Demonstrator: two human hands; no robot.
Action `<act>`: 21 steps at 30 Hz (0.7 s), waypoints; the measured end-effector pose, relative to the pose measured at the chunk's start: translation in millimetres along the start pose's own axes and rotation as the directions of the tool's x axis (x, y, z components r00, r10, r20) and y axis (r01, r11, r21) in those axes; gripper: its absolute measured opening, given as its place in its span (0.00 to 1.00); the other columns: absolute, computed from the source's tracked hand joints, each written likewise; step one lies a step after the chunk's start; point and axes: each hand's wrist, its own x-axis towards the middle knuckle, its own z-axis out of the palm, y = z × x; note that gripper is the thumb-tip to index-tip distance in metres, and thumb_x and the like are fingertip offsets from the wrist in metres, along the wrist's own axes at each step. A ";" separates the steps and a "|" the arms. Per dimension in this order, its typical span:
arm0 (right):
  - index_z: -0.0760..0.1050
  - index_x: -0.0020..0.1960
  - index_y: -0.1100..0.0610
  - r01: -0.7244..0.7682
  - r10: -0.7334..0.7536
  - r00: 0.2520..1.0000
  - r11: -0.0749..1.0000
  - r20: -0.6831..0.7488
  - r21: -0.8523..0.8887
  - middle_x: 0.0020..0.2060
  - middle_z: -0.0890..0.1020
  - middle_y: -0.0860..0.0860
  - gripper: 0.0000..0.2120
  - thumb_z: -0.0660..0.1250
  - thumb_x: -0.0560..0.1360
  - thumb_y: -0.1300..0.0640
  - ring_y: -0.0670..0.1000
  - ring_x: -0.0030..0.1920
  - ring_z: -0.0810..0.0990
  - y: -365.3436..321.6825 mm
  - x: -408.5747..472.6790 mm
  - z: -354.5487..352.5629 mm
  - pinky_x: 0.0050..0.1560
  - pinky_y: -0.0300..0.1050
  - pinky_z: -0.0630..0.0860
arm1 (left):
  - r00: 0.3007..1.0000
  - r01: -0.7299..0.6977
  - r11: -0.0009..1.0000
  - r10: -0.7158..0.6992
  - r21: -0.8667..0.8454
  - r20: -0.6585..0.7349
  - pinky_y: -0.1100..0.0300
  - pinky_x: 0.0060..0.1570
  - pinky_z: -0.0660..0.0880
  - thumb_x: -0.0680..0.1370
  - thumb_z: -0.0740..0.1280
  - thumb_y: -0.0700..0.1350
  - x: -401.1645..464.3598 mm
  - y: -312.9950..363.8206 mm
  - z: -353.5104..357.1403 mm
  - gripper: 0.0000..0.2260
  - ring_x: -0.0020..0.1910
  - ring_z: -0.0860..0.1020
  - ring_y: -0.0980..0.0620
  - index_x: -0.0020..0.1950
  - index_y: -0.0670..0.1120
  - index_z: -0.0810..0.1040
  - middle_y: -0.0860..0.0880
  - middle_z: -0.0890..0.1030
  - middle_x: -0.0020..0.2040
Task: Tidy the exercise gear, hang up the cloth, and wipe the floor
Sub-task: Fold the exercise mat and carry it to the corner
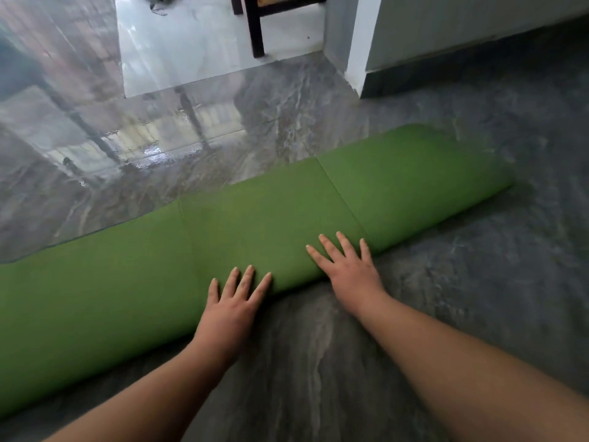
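Note:
A green exercise mat (223, 237), rolled into a long tube, lies across the grey marble floor (478, 298) from the lower left to the upper right. My left hand (234, 303) rests flat on the roll's near side with its fingers spread and straight. A little to the right, my right hand (347, 266) presses on the roll the same way, palm down with straight fingers. Neither hand grips anything. No cloth shows in the head view.
A dark wooden chair leg (256, 30) stands on the pale floor beyond a doorway at the top. A white wall corner (358, 52) and a grey wall base rise at the upper right. The glossy floor at the left reflects light.

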 end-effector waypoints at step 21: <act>0.76 0.65 0.59 -0.218 0.658 0.724 0.504 -0.208 0.835 0.69 0.73 0.56 0.22 0.62 0.72 0.68 0.55 0.71 0.69 42.6 -120.6 44.6 0.72 0.46 0.63 | 0.995 -0.102 0.974 0.101 -0.200 -0.017 0.38 0.74 0.49 0.74 0.56 0.52 -41.9 79.7 18.6 0.34 0.79 0.46 0.44 0.80 0.57 0.51 0.49 0.50 0.80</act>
